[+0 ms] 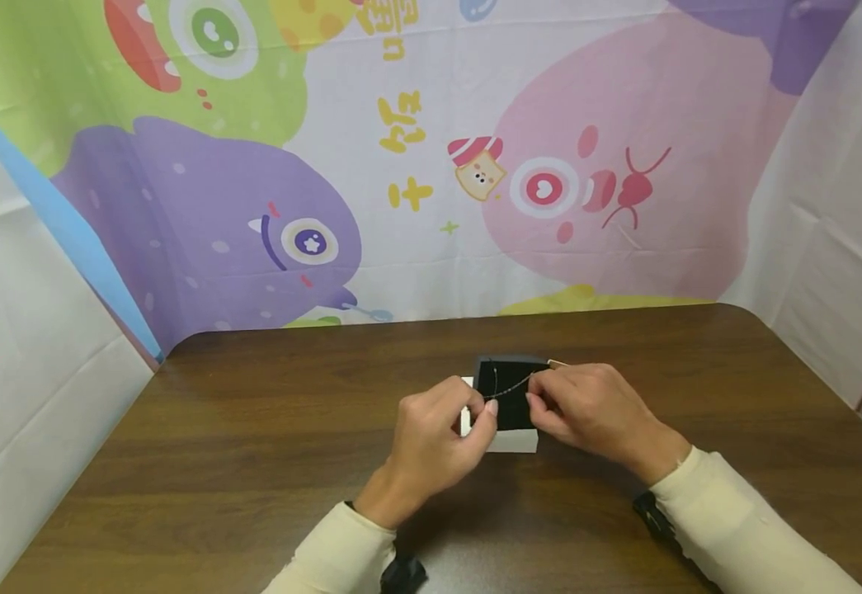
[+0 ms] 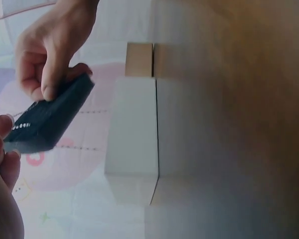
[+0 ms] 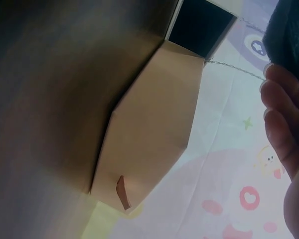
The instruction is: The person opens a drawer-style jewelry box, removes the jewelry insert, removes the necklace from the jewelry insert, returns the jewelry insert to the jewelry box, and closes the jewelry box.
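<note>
Both hands hold a small black jewelry pad (image 2: 57, 122) raised over a box. My left hand (image 1: 434, 433) pinches one end of it, thumb and fingertips at the edge. The opposite end is gripped by my right hand (image 1: 594, 412), thumb on top in the left wrist view. A fine silver chain (image 1: 512, 388) runs across the black surface between the fingertips. Loose lengths of chain (image 3: 234, 68) hang from the pad toward the box. Beneath sits the white box (image 2: 132, 129), its dark inside (image 3: 202, 27) showing in the right wrist view.
A brown card part (image 3: 149, 119) with a small ribbon tab (image 3: 122, 191) adjoins the box. Everything stands on a brown wooden table (image 1: 252, 454). A cartoon-printed cloth (image 1: 416, 247) hangs behind the table's far edge, and pale cloth sides flank it.
</note>
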A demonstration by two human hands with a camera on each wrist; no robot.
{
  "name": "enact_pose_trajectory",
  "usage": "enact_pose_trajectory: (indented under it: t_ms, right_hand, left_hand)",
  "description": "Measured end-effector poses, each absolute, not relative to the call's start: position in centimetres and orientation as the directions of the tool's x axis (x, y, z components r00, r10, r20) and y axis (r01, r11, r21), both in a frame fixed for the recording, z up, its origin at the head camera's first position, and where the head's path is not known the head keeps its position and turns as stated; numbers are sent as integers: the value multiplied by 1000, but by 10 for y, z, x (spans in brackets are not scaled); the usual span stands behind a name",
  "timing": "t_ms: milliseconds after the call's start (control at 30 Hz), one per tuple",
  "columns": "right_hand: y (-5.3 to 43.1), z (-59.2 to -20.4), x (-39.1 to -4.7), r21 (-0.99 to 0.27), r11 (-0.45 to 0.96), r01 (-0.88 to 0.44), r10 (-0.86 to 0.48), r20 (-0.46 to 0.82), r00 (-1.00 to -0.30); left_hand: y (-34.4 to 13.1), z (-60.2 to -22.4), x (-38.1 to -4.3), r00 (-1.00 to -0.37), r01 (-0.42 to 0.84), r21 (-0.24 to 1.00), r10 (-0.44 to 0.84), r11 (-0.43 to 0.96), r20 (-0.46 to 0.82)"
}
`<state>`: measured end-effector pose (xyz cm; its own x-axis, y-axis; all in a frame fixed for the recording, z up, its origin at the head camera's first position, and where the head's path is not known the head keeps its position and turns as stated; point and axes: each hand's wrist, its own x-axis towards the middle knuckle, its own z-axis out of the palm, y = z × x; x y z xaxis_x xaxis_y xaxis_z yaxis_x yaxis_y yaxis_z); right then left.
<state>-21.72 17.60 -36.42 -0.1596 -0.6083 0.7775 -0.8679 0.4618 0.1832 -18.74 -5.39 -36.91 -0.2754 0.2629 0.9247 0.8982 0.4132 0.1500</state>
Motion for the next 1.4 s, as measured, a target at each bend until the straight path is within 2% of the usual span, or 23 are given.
enact_pose_trajectory:
  t_ms: [700, 1000, 1100, 1400]
  right_hand:
    - [170, -368, -208, 110, 437, -893, -705, 658, -264]
    - [167, -369, -206, 16, 395, -918, -691, 664, -286]
    - [165, -370, -204, -13, 389, -921, -691, 656, -302]
    - [160, -371, -199, -119, 358, -926, -718, 599, -355]
  left_hand:
    - [-64, -369, -197, -280, 897, 197, 163, 395, 946]
    - [-69, -367, -200, -294, 899, 222, 145, 378, 945]
    - [-70, -368, -201, -337, 888, 271, 124, 370, 933]
    - [-75, -374, -204, -533, 808, 495, 40, 320, 845]
